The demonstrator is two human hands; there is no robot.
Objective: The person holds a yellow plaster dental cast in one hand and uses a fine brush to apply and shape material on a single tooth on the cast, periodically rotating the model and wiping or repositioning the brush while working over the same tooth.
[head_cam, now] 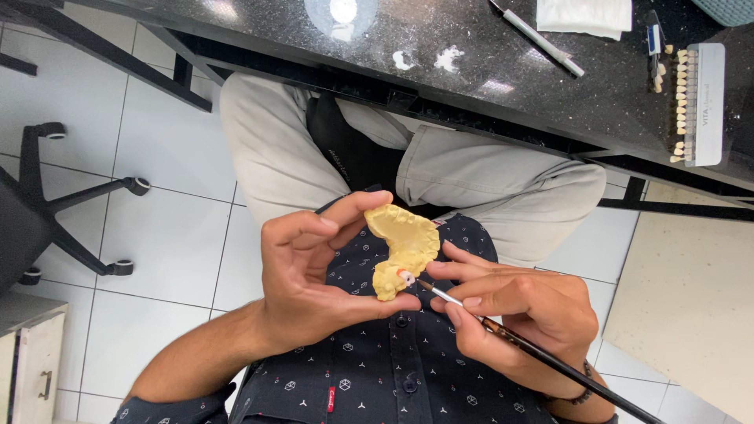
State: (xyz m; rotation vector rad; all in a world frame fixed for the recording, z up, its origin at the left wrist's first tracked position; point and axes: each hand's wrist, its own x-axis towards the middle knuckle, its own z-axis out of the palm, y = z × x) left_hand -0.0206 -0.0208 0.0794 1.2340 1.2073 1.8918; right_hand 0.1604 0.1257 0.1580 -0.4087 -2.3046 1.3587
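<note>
Two bare hands meet over the person's lap, in front of a dark patterned shirt [369, 377]. The left hand [314, 275] holds a yellow dental cast [404, 247] between thumb and fingers: the thumb presses at its lower end and the curled fingers steady its upper edge, so the grip is closed around the cast. The cast is held upright, just above the shirt and below the beige trousers [471, 169]. Near its lower part sits a small white-and-pink tooth piece [405, 275] (too small to make out in detail).

The right hand [518, 310] pinches a thin brush [542, 357] in a narrow pen-like hold, fingers closed on the shaft just behind the metal ferrule. The brush tip touches the tooth piece on the cast, while the long dark handle runs down and away toward the lower right corner. A dark beaded bracelet [583, 392] circles that wrist.

Beyond the knees lies a black speckled worktop [471, 47], well apart from the hands. On it rest a white pen-like tool [538, 38], a folded white cloth [585, 16], a few white smears [428, 59], and a shade guide with a row of sample teeth [695, 106] near the right edge. The floor is pale tile [157, 243], and the wheeled base of a black chair [71, 204] stands to the left, beside a light cabinet [31, 353] in the lower corner.
</note>
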